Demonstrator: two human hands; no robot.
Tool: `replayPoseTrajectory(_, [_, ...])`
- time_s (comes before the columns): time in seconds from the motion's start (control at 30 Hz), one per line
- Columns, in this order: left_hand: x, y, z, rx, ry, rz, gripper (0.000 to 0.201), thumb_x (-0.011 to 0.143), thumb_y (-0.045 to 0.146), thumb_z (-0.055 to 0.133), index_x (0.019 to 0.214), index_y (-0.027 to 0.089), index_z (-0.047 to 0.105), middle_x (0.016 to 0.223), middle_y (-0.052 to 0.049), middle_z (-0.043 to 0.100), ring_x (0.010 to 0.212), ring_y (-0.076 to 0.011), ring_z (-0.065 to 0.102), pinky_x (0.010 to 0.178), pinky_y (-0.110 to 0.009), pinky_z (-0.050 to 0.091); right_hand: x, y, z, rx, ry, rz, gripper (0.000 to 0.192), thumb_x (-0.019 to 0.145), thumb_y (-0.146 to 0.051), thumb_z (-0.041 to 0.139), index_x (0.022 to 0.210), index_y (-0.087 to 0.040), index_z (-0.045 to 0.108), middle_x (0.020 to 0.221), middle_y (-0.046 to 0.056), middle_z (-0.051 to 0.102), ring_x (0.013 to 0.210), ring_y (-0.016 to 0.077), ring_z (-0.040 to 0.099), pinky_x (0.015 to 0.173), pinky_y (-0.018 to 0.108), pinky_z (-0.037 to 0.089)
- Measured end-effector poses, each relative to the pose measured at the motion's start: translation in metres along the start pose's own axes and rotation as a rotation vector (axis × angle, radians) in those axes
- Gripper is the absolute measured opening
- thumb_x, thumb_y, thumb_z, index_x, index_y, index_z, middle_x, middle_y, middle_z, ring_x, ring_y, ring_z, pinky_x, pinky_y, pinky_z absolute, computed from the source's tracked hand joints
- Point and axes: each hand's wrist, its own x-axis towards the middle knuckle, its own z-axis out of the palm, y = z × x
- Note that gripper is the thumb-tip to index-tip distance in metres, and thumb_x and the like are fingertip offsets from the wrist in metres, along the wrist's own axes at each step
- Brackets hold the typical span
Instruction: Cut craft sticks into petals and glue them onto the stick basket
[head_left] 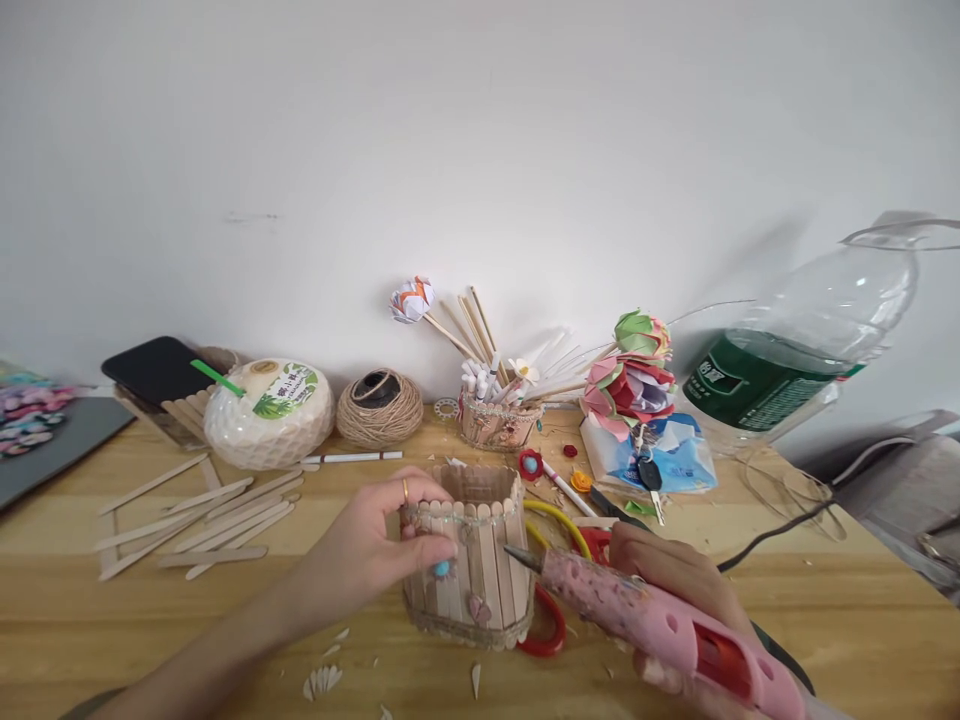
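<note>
Left hand comes in from 7 o'clock, fingers curled, grip clamped on the stick holder at table centre, thumb pressing a blue bead. Right hand enters from 4 o'clock, grip wrapped around the pink glue gun, nozzle at the holder's right side.

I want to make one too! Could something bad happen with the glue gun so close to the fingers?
Maybe. The pink glue gun in the right hand points its tip at the stick holder, close to the left hand pressing a blue bead; a finger could get burned. Its cord trails across the table and might snag.
</note>
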Motion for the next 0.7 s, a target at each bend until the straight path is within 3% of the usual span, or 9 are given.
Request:
replayPoseTrajectory(0.17, [0.000,0.000,-0.001,0.003,0.009,-0.021,0.017,0.070,0.030,0.063,0.081,0.017,0.063,0.084,-0.003,0.057,0.082,-0.0198,0.053,0.073,-0.029,0.040,0.000,0.005,0.001,-0.021,-0.017,-0.041,0.039,0.084,-0.060,0.032,0.072,-0.025,0.044,0.060,0.002,0.047,0.051,0.0210,0.047,0.043,0.031,0.033])
replayPoseTrajectory(0.37, [0.000,-0.001,-0.001,-0.011,0.012,-0.005,0.015,0.070,0.029,0.062,0.079,0.017,0.063,0.081,-0.002,0.056,0.077,-0.0179,0.053,0.072,-0.029,0.041,-0.005,0.012,0.006,0.005,-0.029,-0.023,0.038,0.083,-0.059,0.032,0.068,-0.024,0.038,0.056,0.000,0.042,0.048,0.0169,0.040,0.041,0.028,0.028])
replayPoseTrajectory(0.53, [0.000,0.000,0.000,0.003,0.014,-0.008,0.015,0.070,0.028,0.062,0.080,0.017,0.063,0.082,-0.002,0.057,0.079,-0.0185,0.054,0.072,-0.029,0.041,-0.002,0.009,0.004,-0.045,-0.067,-0.044,0.041,0.083,-0.059,0.031,0.065,-0.023,0.043,0.054,0.001,0.045,0.048,0.0184,0.044,0.041,0.030,0.031])
replayPoseTrajectory(0.7, [0.000,0.000,0.000,0.013,0.012,-0.009,0.015,0.071,0.029,0.062,0.081,0.018,0.064,0.084,-0.002,0.058,0.081,-0.0190,0.055,0.074,-0.029,0.041,0.002,0.005,0.003,-0.047,-0.013,-0.032,0.044,0.084,-0.061,0.030,0.063,-0.024,0.041,0.054,-0.001,0.043,0.047,0.0168,0.040,0.041,0.029,0.029])
